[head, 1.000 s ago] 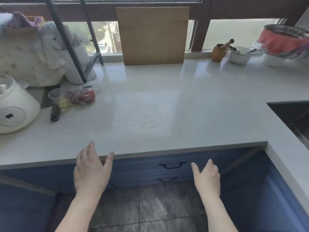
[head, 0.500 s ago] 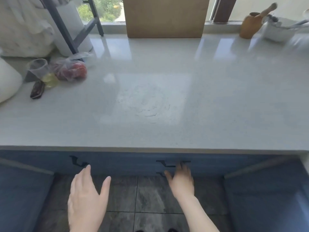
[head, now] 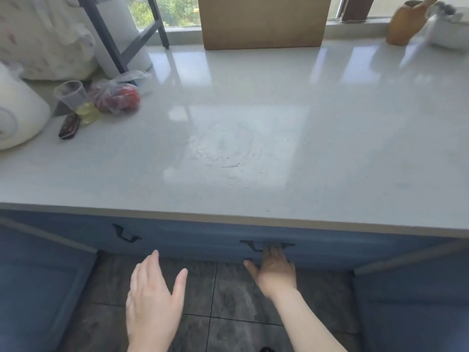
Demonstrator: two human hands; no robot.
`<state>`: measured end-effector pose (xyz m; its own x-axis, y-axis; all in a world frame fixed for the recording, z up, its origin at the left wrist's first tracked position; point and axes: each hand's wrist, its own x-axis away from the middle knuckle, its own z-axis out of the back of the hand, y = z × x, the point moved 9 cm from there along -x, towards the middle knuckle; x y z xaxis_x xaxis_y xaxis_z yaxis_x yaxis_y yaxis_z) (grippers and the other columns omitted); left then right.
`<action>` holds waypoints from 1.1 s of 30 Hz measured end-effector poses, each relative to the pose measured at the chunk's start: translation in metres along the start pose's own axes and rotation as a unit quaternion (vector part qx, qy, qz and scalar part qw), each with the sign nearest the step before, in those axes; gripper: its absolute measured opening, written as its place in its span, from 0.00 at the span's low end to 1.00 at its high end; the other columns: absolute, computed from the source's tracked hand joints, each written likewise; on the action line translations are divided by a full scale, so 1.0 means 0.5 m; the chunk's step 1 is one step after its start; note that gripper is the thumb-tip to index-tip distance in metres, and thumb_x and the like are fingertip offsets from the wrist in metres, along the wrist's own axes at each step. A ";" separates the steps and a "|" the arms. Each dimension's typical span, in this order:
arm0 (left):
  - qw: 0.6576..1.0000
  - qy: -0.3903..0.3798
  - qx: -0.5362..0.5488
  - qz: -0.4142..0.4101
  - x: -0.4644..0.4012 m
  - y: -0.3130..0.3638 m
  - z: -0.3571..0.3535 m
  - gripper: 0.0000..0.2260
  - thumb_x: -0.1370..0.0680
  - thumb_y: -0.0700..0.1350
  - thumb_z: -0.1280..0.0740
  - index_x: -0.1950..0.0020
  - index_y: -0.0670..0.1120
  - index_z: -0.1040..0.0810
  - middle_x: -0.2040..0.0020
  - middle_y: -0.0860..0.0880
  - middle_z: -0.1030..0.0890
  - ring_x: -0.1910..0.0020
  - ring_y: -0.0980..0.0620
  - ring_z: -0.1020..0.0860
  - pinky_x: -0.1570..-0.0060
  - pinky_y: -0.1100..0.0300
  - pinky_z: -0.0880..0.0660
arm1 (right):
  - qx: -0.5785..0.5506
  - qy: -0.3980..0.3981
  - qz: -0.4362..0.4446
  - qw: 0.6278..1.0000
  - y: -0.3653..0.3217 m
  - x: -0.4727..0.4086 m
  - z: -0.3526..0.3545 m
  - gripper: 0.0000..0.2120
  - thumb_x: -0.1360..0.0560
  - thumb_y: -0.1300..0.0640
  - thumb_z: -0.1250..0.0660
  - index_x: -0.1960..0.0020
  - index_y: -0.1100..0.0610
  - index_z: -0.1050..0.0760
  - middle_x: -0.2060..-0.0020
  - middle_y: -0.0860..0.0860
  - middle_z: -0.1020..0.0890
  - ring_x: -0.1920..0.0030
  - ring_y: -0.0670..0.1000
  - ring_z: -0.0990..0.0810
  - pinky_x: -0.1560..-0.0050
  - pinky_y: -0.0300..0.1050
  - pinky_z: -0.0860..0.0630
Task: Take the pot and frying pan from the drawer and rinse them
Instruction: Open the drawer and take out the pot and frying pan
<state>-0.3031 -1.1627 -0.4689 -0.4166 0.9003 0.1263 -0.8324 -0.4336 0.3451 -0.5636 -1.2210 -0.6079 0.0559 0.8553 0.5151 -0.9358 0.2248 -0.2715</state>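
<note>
Reaching under the counter point(head: 253, 199), the right hand point(head: 275, 269) hooks its fingers on the drawer point(head: 317, 252) handle point(head: 266, 246), closer than before; left hand point(head: 152, 298) hovers spread, holding nothing, lower now; pot and pan unseen

Cutting board point(head: 262, 20), bagged tomatoes point(head: 118, 99), cup point(head: 71, 94)

Bright daylight enters through the far window point(head: 167, 11) and glares off the glossy worktop point(head: 253, 118); cabinets point(head: 203, 240) beneath lie shaded, and the far corners blur and bend.
</note>
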 end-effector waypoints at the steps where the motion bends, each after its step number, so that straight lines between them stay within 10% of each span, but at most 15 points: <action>1: 1.000 -0.001 -0.004 -0.007 0.003 0.000 -0.004 0.33 0.24 0.58 0.35 0.23 0.44 0.38 0.27 0.45 0.32 0.25 0.45 0.38 0.34 0.42 0.32 | 0.004 0.003 -0.001 1.000 0.000 0.007 -0.005 0.40 0.23 0.30 0.53 0.21 0.57 0.45 0.24 0.51 0.40 0.23 0.52 0.46 0.29 0.54 0.39; 10: 0.997 -0.009 -0.043 -0.058 0.018 -0.028 -0.005 0.33 0.24 0.59 0.38 0.24 0.42 0.36 0.28 0.43 0.31 0.26 0.44 0.36 0.33 0.44 0.32 | 0.061 0.006 0.013 0.998 0.018 0.110 -0.068 0.51 0.34 0.29 0.67 0.22 0.57 0.42 0.24 0.53 0.38 0.23 0.54 0.43 0.30 0.57 0.37; 13: 0.997 0.002 -0.043 -0.071 0.026 -0.035 0.005 0.37 0.26 0.63 0.43 0.24 0.42 0.37 0.25 0.42 0.34 0.25 0.43 0.39 0.32 0.41 0.32 | 0.018 0.024 0.023 0.999 0.031 0.176 -0.074 0.39 0.27 0.29 0.53 0.26 0.52 0.35 0.30 0.51 0.30 0.28 0.53 0.32 0.34 0.54 0.31; 16: 0.995 0.018 -0.071 -0.071 0.033 -0.058 0.012 0.39 0.24 0.69 0.46 0.22 0.42 0.39 0.23 0.41 0.39 0.24 0.40 0.42 0.32 0.39 0.35 | -0.142 0.265 0.054 0.952 0.055 0.317 0.035 0.20 0.27 0.32 0.41 0.48 0.46 0.23 0.53 0.42 0.20 0.54 0.48 0.18 0.58 0.44 0.22; 19: 0.992 -0.010 -0.113 -0.062 0.042 -0.092 -0.006 0.46 0.29 0.74 0.53 0.23 0.42 0.38 0.23 0.39 0.38 0.24 0.38 0.42 0.31 0.38 0.38 | -0.177 0.437 0.006 0.882 0.144 0.428 0.133 0.24 0.30 0.38 0.35 0.46 0.55 0.19 0.48 0.50 0.20 0.48 0.53 0.22 0.49 0.48 0.26; 23: 0.987 -0.036 -0.151 -0.049 0.072 -0.134 -0.014 0.51 0.32 0.78 0.56 0.24 0.40 0.36 0.24 0.39 0.37 0.23 0.39 0.43 0.27 0.41 0.45 | -0.045 0.280 -0.171 0.943 0.258 0.398 0.136 0.41 0.27 0.28 0.44 0.27 0.57 0.33 0.26 0.56 0.35 0.25 0.58 0.43 0.29 0.63 0.41; 33: 0.982 -0.078 -0.169 -0.034 0.148 -0.201 0.001 0.59 0.38 0.81 0.57 0.23 0.38 0.38 0.23 0.41 0.38 0.22 0.42 0.45 0.25 0.45 0.50 | 0.002 0.172 -0.257 0.951 0.283 0.464 0.094 0.54 0.35 0.21 0.59 0.22 0.56 0.43 0.22 0.54 0.45 0.22 0.55 0.54 0.26 0.62 0.47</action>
<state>-0.2501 -1.0524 -0.4938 -0.3161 0.9113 0.2638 -0.9414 -0.3357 0.0318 -0.6992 -1.0129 -0.4886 0.6168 0.7350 0.2818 -0.7551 0.6536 -0.0520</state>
